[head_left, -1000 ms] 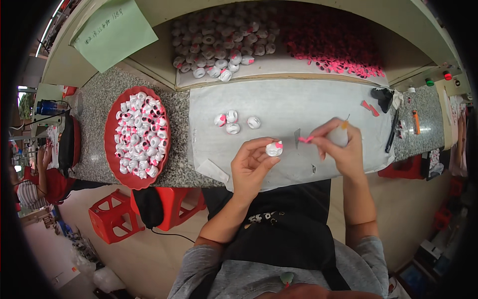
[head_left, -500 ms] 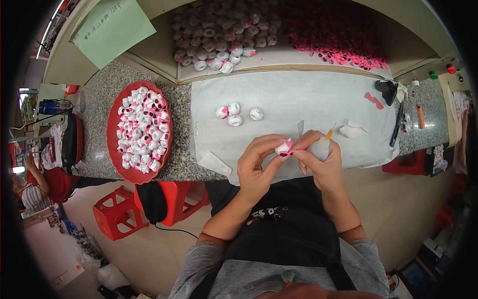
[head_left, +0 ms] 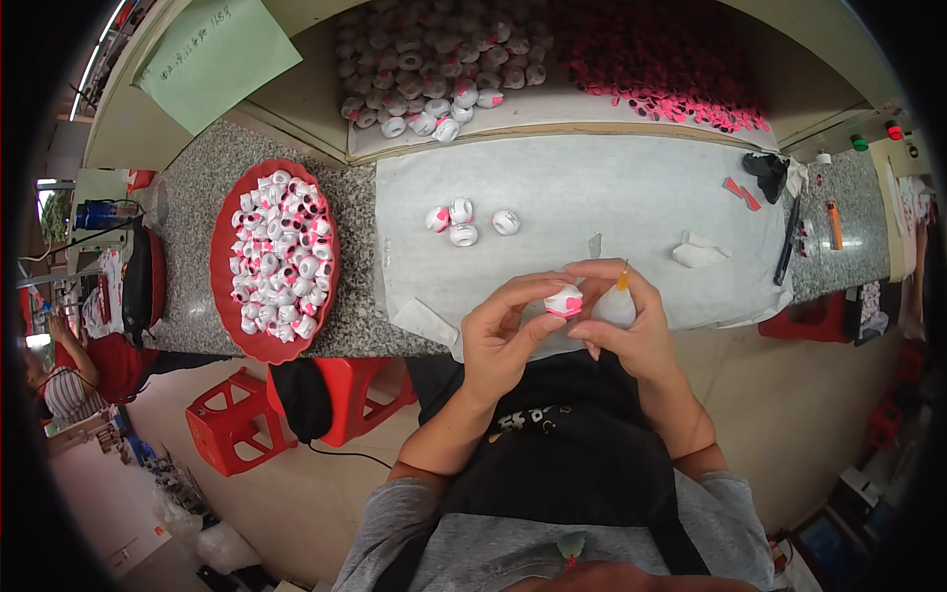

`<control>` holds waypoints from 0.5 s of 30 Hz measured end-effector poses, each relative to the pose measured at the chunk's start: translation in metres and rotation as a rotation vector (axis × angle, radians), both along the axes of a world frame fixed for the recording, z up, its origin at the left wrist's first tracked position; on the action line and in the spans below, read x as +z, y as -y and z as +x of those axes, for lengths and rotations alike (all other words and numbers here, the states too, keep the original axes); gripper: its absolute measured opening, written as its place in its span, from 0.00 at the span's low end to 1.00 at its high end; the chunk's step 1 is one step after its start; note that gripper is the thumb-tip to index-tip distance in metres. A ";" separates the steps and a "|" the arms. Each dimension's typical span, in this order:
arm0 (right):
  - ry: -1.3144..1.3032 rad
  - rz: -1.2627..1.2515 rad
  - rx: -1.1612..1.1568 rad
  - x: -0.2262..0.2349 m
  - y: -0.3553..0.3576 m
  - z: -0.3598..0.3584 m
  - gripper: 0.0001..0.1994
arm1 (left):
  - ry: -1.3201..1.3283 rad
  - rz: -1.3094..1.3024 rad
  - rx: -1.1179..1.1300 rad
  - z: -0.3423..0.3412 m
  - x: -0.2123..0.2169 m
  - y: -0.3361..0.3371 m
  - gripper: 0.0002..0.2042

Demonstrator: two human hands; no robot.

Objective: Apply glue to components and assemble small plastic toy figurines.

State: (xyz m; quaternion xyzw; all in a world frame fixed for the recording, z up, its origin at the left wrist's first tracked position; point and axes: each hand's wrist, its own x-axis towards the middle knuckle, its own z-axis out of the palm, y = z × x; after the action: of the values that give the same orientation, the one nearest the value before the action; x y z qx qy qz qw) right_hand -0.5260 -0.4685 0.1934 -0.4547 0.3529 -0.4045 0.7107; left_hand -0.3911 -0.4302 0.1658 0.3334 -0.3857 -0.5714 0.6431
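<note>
A small white and pink figure piece (head_left: 563,301) is pinched between the fingertips and thumb of my left hand (head_left: 500,331), its pink side turned toward me. My right hand (head_left: 646,331) is closed around a small translucent squeeze bottle (head_left: 616,308) with an orange needle tip that points up and away from me. The right fingertips are close beside the piece; whether they touch it I cannot tell. Beyond my hands, several similar white pieces (head_left: 463,235) lie on the white sheet (head_left: 592,187), some with pink on them.
A red scalloped tray (head_left: 222,266) of finished-looking white, pink and black pieces stands at left. On the shelf at the back are heaped white pieces (head_left: 424,89) and small pink parts (head_left: 671,79). Crumpled tissue (head_left: 700,254), a black pen (head_left: 786,242) and an orange stick (head_left: 834,227) lie at right.
The piece has turned in my left hand, and its black spot no longer shows. My right fingertips have drawn off the spot they pinched, and the bottle has shifted left with its tip more upright.
</note>
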 end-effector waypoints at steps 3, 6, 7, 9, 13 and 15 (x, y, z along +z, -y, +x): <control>0.038 0.034 0.048 -0.007 -0.001 -0.003 0.15 | 0.107 -0.022 0.031 0.000 -0.002 0.000 0.12; 0.069 0.048 0.035 -0.010 -0.001 -0.005 0.13 | 0.120 -0.079 -0.026 0.001 -0.004 0.002 0.13; 0.070 0.057 0.017 -0.010 -0.001 -0.006 0.12 | 0.126 -0.072 -0.026 0.001 -0.004 0.002 0.12; 0.078 0.043 0.036 -0.014 -0.002 -0.008 0.12 | 0.130 -0.064 -0.028 0.001 -0.005 0.003 0.12; 0.101 0.011 0.061 -0.019 -0.004 -0.009 0.12 | 0.180 -0.122 -0.029 0.003 -0.007 0.005 0.10; 0.107 0.022 0.052 -0.019 -0.005 -0.008 0.12 | 0.189 -0.115 -0.035 0.003 -0.008 0.005 0.09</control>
State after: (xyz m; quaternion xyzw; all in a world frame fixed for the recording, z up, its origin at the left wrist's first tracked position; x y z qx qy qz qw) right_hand -0.5343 -0.4635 0.1742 -0.4334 0.3069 -0.4058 0.7439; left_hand -0.3880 -0.4352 0.1582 0.3418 -0.4825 -0.5255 0.6118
